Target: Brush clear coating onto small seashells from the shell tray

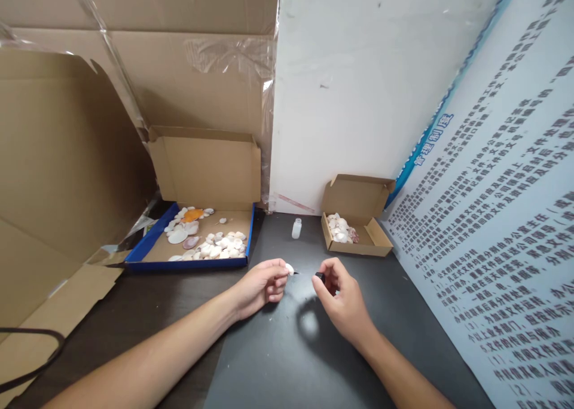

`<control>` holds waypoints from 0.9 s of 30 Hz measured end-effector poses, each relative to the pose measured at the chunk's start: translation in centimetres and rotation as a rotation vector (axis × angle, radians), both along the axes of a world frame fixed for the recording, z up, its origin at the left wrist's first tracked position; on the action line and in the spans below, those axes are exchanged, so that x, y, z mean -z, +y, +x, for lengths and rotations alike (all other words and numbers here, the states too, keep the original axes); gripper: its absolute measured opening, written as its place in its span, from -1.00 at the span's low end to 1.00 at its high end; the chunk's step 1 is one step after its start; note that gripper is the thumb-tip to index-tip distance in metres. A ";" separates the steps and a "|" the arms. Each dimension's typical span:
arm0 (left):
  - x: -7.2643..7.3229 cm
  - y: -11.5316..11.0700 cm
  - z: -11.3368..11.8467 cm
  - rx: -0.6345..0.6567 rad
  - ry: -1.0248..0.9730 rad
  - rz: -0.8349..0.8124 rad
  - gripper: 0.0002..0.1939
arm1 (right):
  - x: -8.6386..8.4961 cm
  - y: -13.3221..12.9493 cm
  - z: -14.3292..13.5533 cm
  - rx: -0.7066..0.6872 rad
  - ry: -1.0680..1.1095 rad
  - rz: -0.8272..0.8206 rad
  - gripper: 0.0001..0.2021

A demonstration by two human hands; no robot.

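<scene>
Between the thumb and fingertips of my left hand (263,286) is a small white shell (289,269), held above the dark mat. A thin dark tip shows just to the right of the shell. My right hand (339,295) pinches a small black cap (320,276), apart from the shell. Beyond both hands, a small translucent white bottle (296,228) stands upright on the mat, its neck uncovered.
An open blue-edged box (188,265) with several shells and an orange piece stands at the back left. A smaller open cardboard box (359,250) of shells is at the back right. A printed board (502,217) leans along the right side.
</scene>
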State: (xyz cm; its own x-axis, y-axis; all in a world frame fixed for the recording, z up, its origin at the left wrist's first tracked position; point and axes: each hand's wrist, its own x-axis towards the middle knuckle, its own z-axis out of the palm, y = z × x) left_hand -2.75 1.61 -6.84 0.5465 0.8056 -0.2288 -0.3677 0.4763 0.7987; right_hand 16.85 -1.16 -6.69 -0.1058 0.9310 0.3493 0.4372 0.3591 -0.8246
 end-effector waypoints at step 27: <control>0.0 0.1 -0.1 -0.043 -0.066 -0.041 -0.79 | -1.3 -0.8 0.2 -0.047 -0.172 0.325 -0.83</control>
State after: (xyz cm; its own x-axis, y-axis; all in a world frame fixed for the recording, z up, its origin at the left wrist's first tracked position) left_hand -2.84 1.74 -6.83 0.5267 0.8192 -0.2269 -0.4398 0.4910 0.7520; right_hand 17.10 -1.93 -5.37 -0.2291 0.7672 0.5991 0.5364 0.6131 -0.5800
